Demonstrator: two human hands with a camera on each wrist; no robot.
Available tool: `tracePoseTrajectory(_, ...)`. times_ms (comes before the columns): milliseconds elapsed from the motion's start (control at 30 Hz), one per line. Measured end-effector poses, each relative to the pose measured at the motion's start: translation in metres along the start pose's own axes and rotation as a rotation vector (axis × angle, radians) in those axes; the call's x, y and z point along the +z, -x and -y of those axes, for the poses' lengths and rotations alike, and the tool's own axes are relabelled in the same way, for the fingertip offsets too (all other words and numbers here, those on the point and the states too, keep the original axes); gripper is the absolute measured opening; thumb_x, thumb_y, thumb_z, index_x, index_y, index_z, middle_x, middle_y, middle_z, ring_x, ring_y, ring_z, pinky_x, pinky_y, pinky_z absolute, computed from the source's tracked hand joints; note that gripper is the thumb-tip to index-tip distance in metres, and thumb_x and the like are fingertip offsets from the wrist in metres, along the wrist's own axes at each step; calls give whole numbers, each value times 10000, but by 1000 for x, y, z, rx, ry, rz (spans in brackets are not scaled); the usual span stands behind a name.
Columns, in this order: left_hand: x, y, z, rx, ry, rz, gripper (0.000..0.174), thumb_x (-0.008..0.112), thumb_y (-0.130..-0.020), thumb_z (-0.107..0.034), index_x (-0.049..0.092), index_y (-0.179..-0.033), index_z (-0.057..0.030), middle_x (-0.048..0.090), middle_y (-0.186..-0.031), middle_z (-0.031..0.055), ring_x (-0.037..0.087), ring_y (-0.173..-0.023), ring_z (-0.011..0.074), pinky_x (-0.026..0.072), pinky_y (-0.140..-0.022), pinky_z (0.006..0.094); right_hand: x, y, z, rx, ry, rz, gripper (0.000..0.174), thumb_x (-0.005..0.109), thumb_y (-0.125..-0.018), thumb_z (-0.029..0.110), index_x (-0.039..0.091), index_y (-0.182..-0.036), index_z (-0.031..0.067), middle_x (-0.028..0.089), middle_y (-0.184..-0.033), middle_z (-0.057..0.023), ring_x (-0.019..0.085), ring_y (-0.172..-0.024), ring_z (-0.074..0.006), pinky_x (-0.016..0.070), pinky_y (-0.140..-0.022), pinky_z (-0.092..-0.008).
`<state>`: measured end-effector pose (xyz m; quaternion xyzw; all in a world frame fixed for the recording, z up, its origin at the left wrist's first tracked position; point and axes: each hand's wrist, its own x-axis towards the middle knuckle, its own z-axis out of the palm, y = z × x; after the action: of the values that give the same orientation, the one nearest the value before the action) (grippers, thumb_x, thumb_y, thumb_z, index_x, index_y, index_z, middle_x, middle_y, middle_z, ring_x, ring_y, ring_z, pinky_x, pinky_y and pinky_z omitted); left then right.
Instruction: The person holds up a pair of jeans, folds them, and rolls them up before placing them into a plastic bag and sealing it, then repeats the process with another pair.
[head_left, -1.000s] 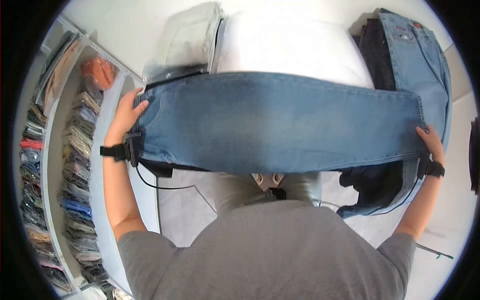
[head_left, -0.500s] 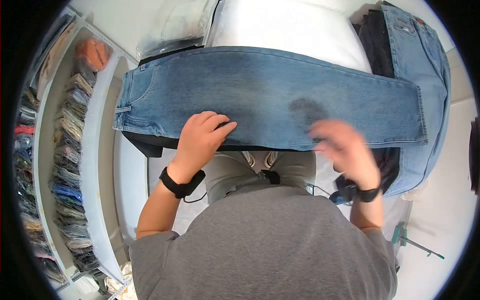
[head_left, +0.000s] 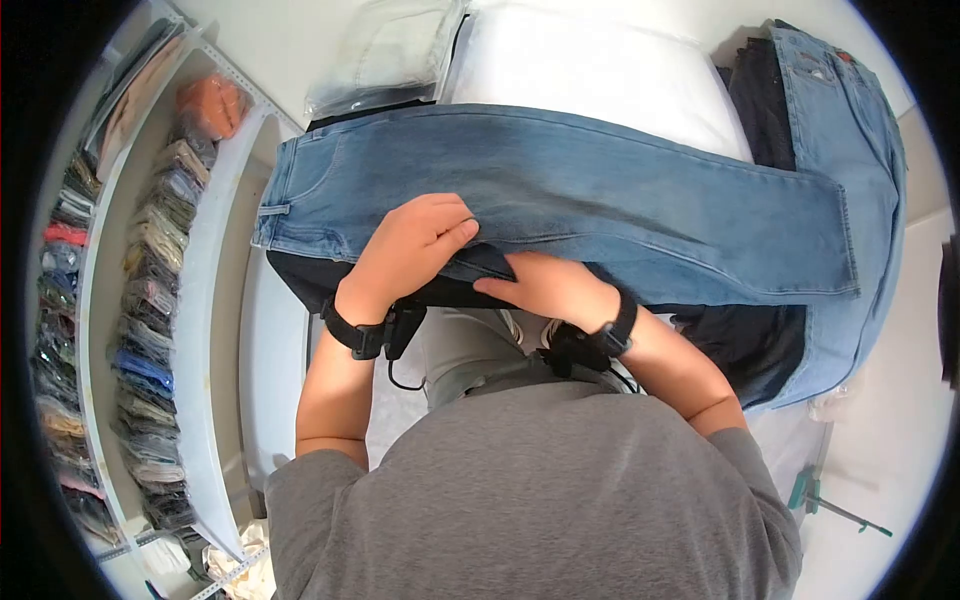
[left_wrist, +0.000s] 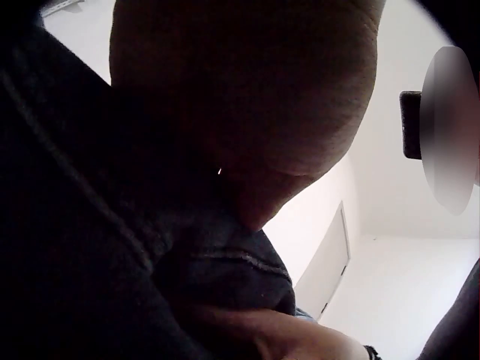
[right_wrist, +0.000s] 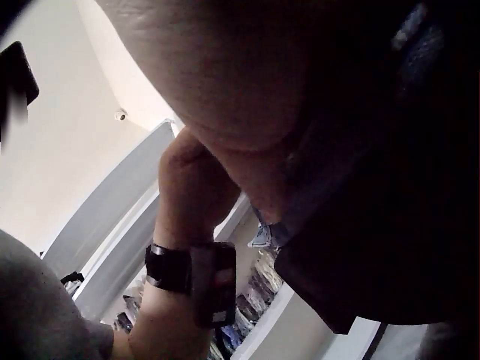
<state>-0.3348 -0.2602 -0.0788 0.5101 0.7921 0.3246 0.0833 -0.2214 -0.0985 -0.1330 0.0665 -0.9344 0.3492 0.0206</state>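
Note:
A pair of blue jeans (head_left: 420, 150) lies folded lengthwise, its waistband at the left and leg hem at the right. At the near edge my left hand (head_left: 415, 245) pinches the denim between thumb and fingers. Close to its right, my right hand (head_left: 560, 288) grips the same edge, its fingers tucked under a lifted fold and the thumb outside. Dark fabric shows beneath that edge. In the left wrist view, my right hand (left_wrist: 277, 330) reaches in under a stitched seam. The right wrist view has my left hand (right_wrist: 195, 184) beyond the dark cloth.
Behind the jeans lie a plastic-wrapped garment (head_left: 385, 60) and a white padded surface (head_left: 590, 75). More jeans (head_left: 850, 150) drape over the right side beside black garments (head_left: 765, 105). Shelves (head_left: 200, 300) with bagged clothes run along the left. A green-ended rod (head_left: 845, 512) is at lower right.
Both hands have left the two ends of the jeans and come together at the near middle edge. The jeans now lie lower, with the near edge lifted and creased.

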Motion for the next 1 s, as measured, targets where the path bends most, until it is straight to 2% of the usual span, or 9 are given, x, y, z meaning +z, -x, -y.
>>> tracePoseTrajectory(133,-7,10,10,36,181,-29,288,471,-931,-237,631,-922,2,624,-895,140,570,-900,319,442,-801,374,-2,-17,10,-31,-177,265,568,581,-841,440,534,-1171,-19,595,-1102,-218,559,-1042,-343,419,-914,-406)
tracePoseTrajectory(267,-26,33,47,-257,-5,-53,355,422,-965,-268,593,-1161,-26,585,-1200,155,503,-1167,308,366,-990,332,-19,-9,31,86,82,425,576,590,-825,456,546,-1185,8,554,-1225,-179,520,-1116,-338,384,-966,-377)
tracePoseTrajectory(333,-24,45,73,-332,-319,45,407,425,-961,-312,510,-1285,-81,465,-1356,158,386,-1293,321,301,-1054,378,-16,3,27,-102,57,235,577,592,-827,450,540,-1187,2,545,-1226,-184,512,-1126,-333,382,-973,-380)
tracePoseTrajectory(433,-18,50,82,-409,-415,82,491,426,-943,-398,425,-1367,-151,339,-1457,120,266,-1361,338,215,-1083,483,-18,7,27,-176,177,401,611,612,-818,436,497,-1233,2,542,-1214,-201,520,-1115,-337,396,-962,-382)
tracePoseTrajectory(667,-5,51,82,-380,-507,3,492,480,-924,-344,415,-1371,-148,342,-1452,118,243,-1371,328,176,-1095,489,-18,29,22,-292,-38,527,660,644,-833,290,350,-1375,54,556,-1186,-228,570,-1042,-358,454,-890,-377)
tracePoseTrajectory(733,-3,56,70,-120,-467,-226,457,535,-864,-153,467,-1315,-123,414,-1389,122,288,-1349,320,182,-1086,523,-18,35,18,-241,-63,567,671,645,-836,259,326,-1394,68,551,-1195,-234,577,-1033,-359,466,-873,-374)
tracePoseTrajectory(800,-1,72,50,103,-358,-158,556,515,-690,44,547,-1218,-128,434,-1358,120,331,-1324,303,208,-1069,558,-15,47,11,-295,-144,545,745,652,-814,163,238,-1426,67,561,-1180,-221,582,-1023,-362,463,-857,-397)
tracePoseTrajectory(867,19,80,25,101,-323,-71,554,559,-673,25,565,-1197,-155,422,-1368,122,347,-1307,313,221,-1061,556,-20,61,5,-253,-170,515,638,658,-787,101,390,-1365,78,621,-1057,-174,617,-920,-322,480,-774,-390)
tracePoseTrajectory(1000,71,96,40,174,-431,-169,537,593,-673,13,582,-1175,-178,396,-1387,129,350,-1298,315,242,-1042,563,-45,92,-20,-461,-39,-104,361,704,-691,58,632,-1043,85,648,-934,-66,627,-848,-263,488,-743,-363)
